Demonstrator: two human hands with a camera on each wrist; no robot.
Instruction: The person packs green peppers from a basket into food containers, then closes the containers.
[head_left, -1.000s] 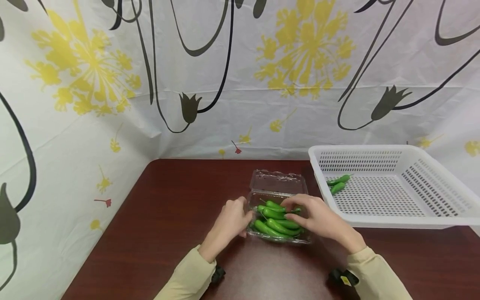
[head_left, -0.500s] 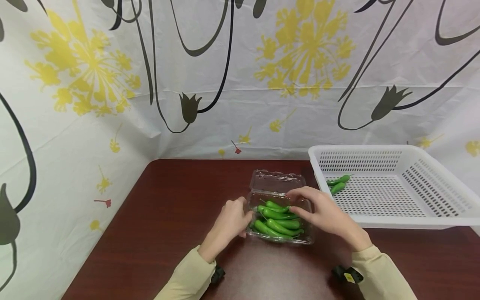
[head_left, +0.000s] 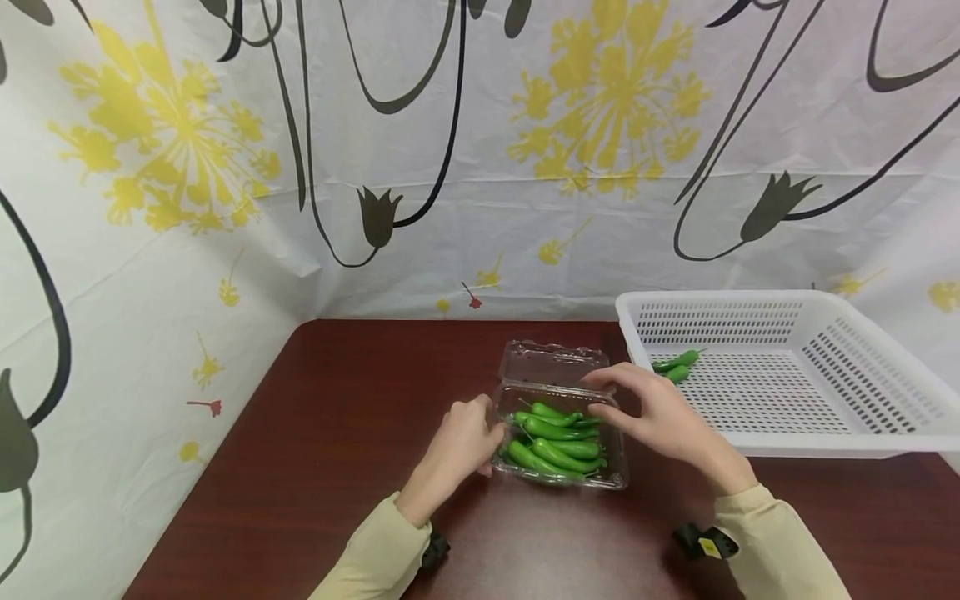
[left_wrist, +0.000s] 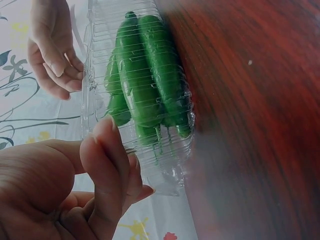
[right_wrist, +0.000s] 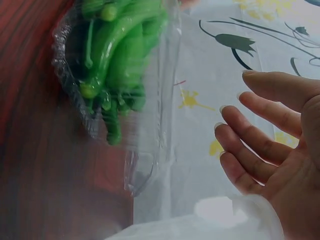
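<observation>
A clear plastic clamshell box (head_left: 617,481) lies on the table with its lid (head_left: 553,365) folded back. Several green chili peppers (head_left: 557,454) are heaped in it. At the box's left side, my left hand (head_left: 462,437) pinches the rim between thumb and fingers; the left wrist view shows this hand (left_wrist: 100,175) at the box's edge. My right hand (head_left: 663,421) hovers over the box's right edge, its fingers loosely bent and apart. In the right wrist view nothing lies between the thumb and fingers of that hand (right_wrist: 265,135).
A white perforated plastic basket (head_left: 795,443) stands to the right, close to the box. A few green chili peppers (head_left: 681,365) lie at its left side. The dark red wooden table (head_left: 360,467) meets a patterned cloth (head_left: 480,233) hanging behind and at the left.
My right hand has moved right and slightly up, away from the peppers towards the basket, carrying nothing. My left hand has stayed at the box's left side.
</observation>
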